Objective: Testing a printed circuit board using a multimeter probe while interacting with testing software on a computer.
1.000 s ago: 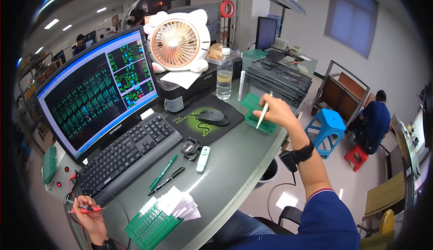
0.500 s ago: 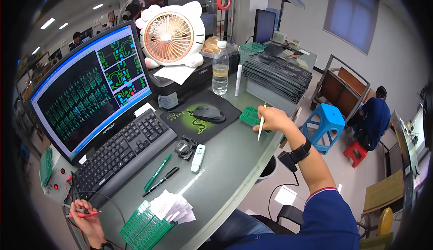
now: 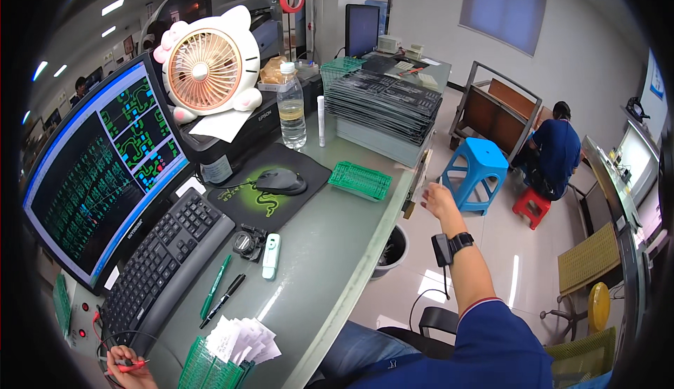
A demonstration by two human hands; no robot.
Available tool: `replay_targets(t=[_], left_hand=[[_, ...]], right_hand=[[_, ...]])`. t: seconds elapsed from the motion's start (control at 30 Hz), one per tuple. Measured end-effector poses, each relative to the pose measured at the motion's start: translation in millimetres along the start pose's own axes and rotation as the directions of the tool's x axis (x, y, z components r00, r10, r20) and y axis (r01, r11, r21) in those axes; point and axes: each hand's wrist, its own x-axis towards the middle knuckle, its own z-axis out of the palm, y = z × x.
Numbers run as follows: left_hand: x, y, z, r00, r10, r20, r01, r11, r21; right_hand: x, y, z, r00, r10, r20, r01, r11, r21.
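Note:
At the lower left, my left hand is closed around a red test probe, whose thin lead runs back beside the keyboard. My right hand is past the desk's right edge, in front of a blue stool, with loosely curled fingers; what they hold, if anything, is hidden. Left of it, on the desk, lies a stack of green circuit boards, apart from the hand. More green circuit boards are at the near edge, partly cut off, beneath white paper slips.
A monitor, keyboard, mouse, pens, water bottle and white fan occupy the desk. Dark panels are stacked behind. Off the desk are the blue stool, a bin and a seated person.
My right hand has left the green circuit boards and moved right, beyond the desk edge. The pale stick it held no longer shows. The whole view has shifted to the right.

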Motion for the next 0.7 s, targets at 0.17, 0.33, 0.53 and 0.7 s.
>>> replay_targets(t=[0.17, 0.33, 0.53, 0.7], left_hand=[[-2, 0, 14, 0.997, 0.001, 0.083, 0.002, 0.999, -0.039], [-9, 5, 31, 0.994, -0.007, 0.109, 0.018, 0.995, -0.098], [-30, 24, 56, 0.987, 0.041, 0.156, -0.012, 0.983, -0.183], [-74, 23, 100, 0.98, 0.123, 0.158, -0.098, 0.982, -0.16]], right_hand=[[40, 15, 2, 0.993, 0.013, 0.118, -0.03, 0.99, 0.139], [74, 7, -13, 0.976, 0.128, 0.178, -0.157, 0.974, 0.162], [67, 4, -13, 0.946, 0.165, 0.279, -0.205, 0.971, 0.121], [-47, -53, 55, 0.629, -0.775, -0.053, 0.777, 0.628, 0.039]])
